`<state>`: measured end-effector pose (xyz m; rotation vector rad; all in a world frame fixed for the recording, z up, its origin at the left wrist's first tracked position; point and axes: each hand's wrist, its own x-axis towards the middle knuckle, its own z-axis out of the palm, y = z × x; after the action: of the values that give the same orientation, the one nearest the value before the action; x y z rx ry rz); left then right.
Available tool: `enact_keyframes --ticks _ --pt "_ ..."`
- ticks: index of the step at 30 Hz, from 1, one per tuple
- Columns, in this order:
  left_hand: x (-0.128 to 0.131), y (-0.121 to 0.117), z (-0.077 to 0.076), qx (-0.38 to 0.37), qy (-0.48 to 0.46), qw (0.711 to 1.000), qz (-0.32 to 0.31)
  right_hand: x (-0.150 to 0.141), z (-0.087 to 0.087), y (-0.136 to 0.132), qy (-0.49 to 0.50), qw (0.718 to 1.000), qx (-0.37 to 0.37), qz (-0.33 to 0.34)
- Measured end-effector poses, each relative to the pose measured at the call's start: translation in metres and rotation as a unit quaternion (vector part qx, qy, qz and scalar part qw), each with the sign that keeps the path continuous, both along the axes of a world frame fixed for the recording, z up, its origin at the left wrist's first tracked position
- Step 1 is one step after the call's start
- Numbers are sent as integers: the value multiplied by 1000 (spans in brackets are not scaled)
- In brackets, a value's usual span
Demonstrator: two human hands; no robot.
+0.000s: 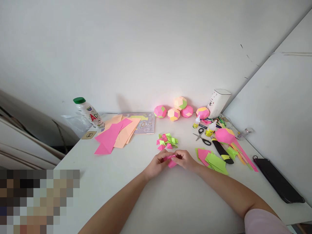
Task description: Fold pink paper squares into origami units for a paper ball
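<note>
Between my two hands, at the middle of the table, is a small pink sheet of paper (pixel 172 162). My left hand (pixel 159 162) pinches its left side, and my right hand (pixel 184 159) grips the right side with thumb and fingers. Part of the sheet is hidden under the fingers. Just beyond my hands lies a pile of folded pink and green paper pieces (pixel 167 141). Flat green and pink paper pieces (pixel 215 162) are fanned out to the right of my right hand.
Several faceted paper balls (pixel 180 103) sit by the wall. Scissors (pixel 202 137), glue bottles (pixel 211 128), a yellow-black cutter (pixel 221 151) and a black phone-like slab (pixel 279 180) lie right. Large pink sheets (pixel 109 139) and a white bottle (pixel 90 113) are left.
</note>
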<state>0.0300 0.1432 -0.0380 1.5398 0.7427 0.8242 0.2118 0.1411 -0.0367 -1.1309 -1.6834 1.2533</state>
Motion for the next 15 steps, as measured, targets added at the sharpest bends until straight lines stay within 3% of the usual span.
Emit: enact_keyframes --ticks 7,15 --pt "0 1 -2 16 -50 998 -23 0 2 0 6 1000 0 5" --pt "0 3 -6 -3 -35 999 11 0 -2 1 21 999 46 2"
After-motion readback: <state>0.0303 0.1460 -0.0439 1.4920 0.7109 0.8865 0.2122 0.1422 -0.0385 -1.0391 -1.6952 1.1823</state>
